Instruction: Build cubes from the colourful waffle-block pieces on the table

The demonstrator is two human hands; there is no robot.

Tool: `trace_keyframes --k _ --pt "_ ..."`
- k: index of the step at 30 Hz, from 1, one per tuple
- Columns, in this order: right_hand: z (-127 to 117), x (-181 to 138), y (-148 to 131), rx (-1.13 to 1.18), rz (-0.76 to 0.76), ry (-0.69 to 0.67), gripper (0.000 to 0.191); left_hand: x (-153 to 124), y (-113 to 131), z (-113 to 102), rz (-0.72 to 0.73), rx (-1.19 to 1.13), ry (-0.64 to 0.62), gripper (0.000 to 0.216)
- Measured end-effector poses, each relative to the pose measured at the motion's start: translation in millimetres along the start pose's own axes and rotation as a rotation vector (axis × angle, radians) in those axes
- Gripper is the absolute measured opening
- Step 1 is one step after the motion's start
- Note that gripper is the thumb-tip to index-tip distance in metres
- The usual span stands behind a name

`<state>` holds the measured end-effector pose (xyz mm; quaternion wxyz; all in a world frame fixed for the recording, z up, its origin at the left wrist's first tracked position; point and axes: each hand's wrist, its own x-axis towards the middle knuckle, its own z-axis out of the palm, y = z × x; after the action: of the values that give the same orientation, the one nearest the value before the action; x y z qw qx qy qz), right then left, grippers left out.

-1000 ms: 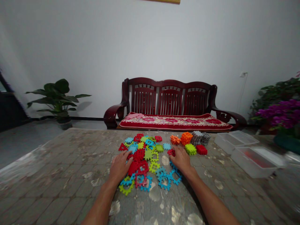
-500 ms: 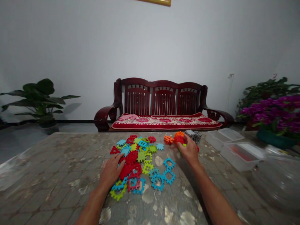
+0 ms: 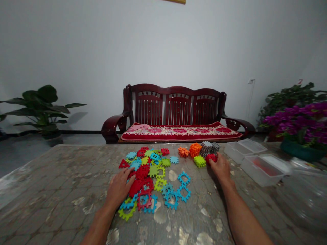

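Observation:
Toothed plastic tiles in red, blue and green lie in a loose pile, with a red tile (image 3: 145, 171) near its middle. My left hand (image 3: 120, 185) rests at the pile's left edge, its fingers stretched over red tiles. Farther right, my right hand (image 3: 221, 168) has its fingers round red toothed tiles (image 3: 211, 158), partly hidden by the fingers. Just left of it sits a green stack of tiles (image 3: 199, 161). Behind are orange stacked tiles (image 3: 195, 149) and grey stacked tiles (image 3: 205, 149). Several linked-looking blue frame tiles (image 3: 184, 192) lie between the hands.
Clear plastic boxes (image 3: 263, 170) stand on the right of the patterned table (image 3: 63, 190), one with something red inside. A transparent container (image 3: 304, 194) is nearer. Purple flowers (image 3: 301, 120) stand at far right; a wooden bench (image 3: 176, 102) is behind the table.
My right hand has moved right, from in front of the orange stack to beside the green one, bringing red tiles along. The left hand stays nearly in place.

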<state>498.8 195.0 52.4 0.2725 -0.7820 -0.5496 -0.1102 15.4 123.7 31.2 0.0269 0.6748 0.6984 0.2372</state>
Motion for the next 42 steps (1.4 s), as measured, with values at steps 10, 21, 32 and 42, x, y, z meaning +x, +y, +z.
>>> trace_keyframes --k 10,21,32,42 --pt "2 -6 0 -0.039 0.008 -0.019 0.051 0 1 0 -0.012 0.005 -0.001 0.045" --pt "-3 -13 -7 -0.002 0.051 -0.068 0.069 -1 3 -4 -0.014 -0.002 -0.023 0.046" --pt "-7 -12 -8 -0.063 0.104 -0.164 0.061 0 1 -3 0.002 -0.006 -0.023 0.047" --pt "-12 -14 -11 0.012 0.130 -0.005 0.068 -1 5 -5 -0.027 0.020 -0.045 0.046"
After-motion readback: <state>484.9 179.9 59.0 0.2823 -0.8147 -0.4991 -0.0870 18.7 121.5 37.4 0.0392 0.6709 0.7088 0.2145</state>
